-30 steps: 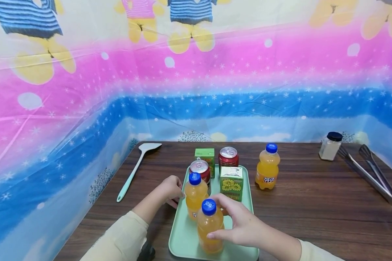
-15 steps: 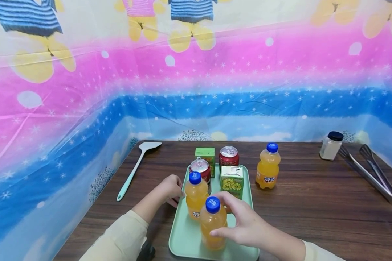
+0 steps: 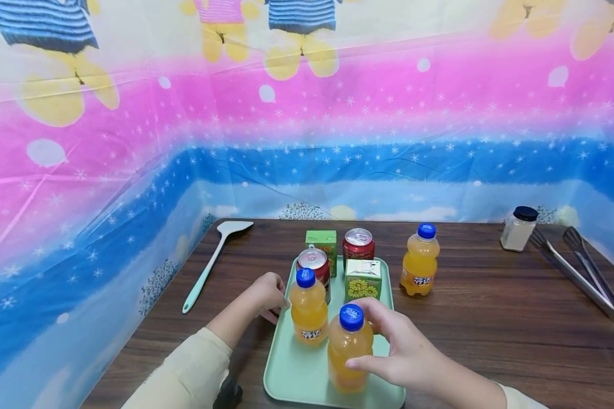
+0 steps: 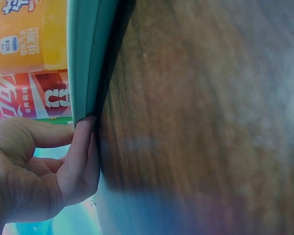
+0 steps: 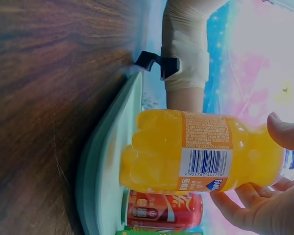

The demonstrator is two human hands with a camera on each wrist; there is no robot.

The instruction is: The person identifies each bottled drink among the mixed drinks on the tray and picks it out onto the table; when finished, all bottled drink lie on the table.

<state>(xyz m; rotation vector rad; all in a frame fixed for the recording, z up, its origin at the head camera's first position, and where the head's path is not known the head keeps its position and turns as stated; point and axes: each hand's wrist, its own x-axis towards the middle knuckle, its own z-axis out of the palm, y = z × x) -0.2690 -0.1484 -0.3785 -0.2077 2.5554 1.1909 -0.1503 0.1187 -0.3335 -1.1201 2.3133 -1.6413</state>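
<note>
My left hand (image 3: 268, 295) pinches the left rim of a light green tray (image 3: 286, 375), thumb (image 4: 51, 133) on the inner side and fingers on the outer side. In my right hand (image 3: 406, 346) is an upright bottle of orange soda (image 3: 345, 358) with a blue cap, gripped by its upper part over the tray's near right area. Its base shows right at the tray's surface in the right wrist view. A second orange soda bottle (image 3: 308, 309) stands on the tray, with a red soda can (image 3: 314, 258) behind it. A yellow-flowered drink carton (image 3: 363, 284) stands to the right.
Toward the tray's far end are another red can (image 3: 359, 243) and a green carton (image 3: 321, 241). A third orange soda bottle (image 3: 419, 264) stands right of the tray. A spatula (image 3: 212, 267) lies left; a black-lidded jar (image 3: 518, 229) and metal tongs (image 3: 583, 278) are far right.
My right hand has moved the held bottle a short way to the right and slightly away from me over the tray. The left hand has stayed at the tray's rim.
</note>
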